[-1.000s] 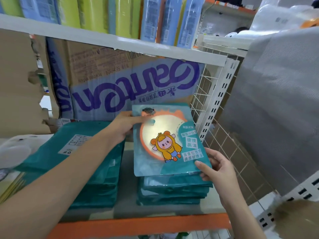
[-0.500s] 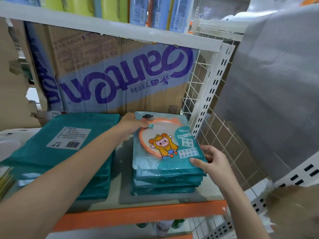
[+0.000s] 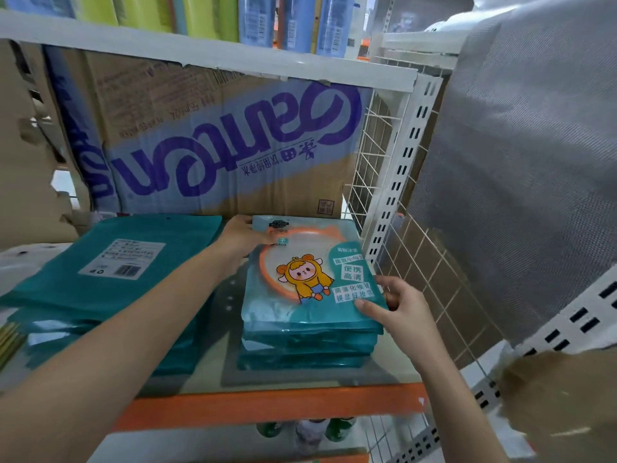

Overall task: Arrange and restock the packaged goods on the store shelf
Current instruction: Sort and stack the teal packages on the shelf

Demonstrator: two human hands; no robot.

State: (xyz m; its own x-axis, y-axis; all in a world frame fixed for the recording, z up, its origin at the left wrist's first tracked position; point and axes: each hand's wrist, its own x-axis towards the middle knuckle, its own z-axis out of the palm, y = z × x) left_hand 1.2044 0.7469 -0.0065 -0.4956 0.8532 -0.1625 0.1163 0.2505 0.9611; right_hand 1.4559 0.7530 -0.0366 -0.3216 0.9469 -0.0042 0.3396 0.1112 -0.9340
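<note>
Here, the mirror packet (image 3: 310, 275) (printed with a cartoon figure in a yellow hood and the word MIRROR) lies face up on the right-hand stack of teal packets (image 3: 307, 349), which stands just behind the orange front rail (image 3: 267, 409) of the shelf. The left hand (image 3: 240, 235) grips the packet's far left corner. The right hand (image 3: 397, 305) pinches its near right corner, with the thumb on the printed face and the fingers curled at the edge. The two grasps therefore sit at opposite ends of one diagonal. The packet's long axis runs from the rail back toward the cardboard carton (image 3: 217, 145), slightly skewed against the packets beneath it. Its right edge comes near the wire mesh side panel (image 3: 377, 145) without visibly touching it. The right hand is the nearer to the viewer, while the left arm reaches across a second stack of teal packets (image 3: 110, 262), which lies label side up and apart from the first. The step appears to be seating this packet on its pile. The next move probably calls for a small twist about that diagonal to square the edges before both hands let go. The glossy film looks slippery, so the top packet may slide when it is let go.
</note>
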